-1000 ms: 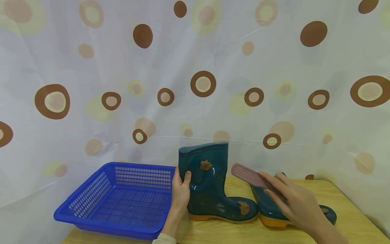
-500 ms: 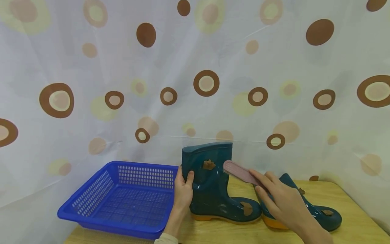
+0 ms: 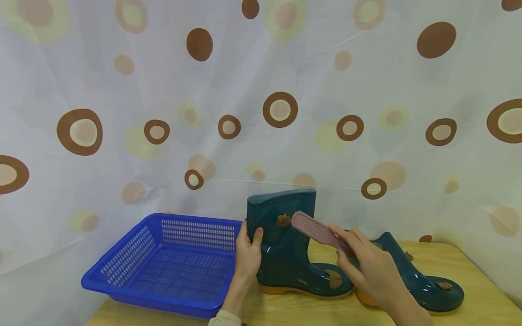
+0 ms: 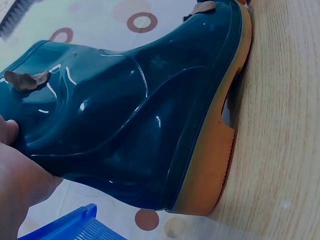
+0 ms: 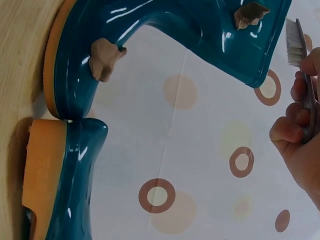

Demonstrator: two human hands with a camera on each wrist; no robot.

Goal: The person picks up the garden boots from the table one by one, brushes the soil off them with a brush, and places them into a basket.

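Observation:
A dark green rubber boot (image 3: pixel 285 253) with an orange sole stands upright on the table, toe to the right. My left hand (image 3: pixel 248 253) grips its shaft from the left side, thumb in front. Brown clumps stick to it: one on the shaft (image 3: pixel 283 220), one on the toe (image 3: pixel 334 279). My right hand (image 3: pixel 369 267) holds a pinkish scrubbing brush (image 3: pixel 316 228) by its handle. The brush head overlaps the shaft just right of the upper clump in the head view; pale bristles (image 5: pixel 294 47) show in the right wrist view.
A second green boot (image 3: pixel 432 290), also with brown clumps, stands to the right, partly behind my right hand. On the left sits a blue plastic basket (image 3: pixel 163 296). The wooden table (image 3: pixel 469 258) backs onto a patterned curtain (image 3: pixel 318 81).
My right hand has brought the brush leftward, from the gap between the boots to the front of the held boot's shaft. The left hand keeps its grip. The view shifts slightly.

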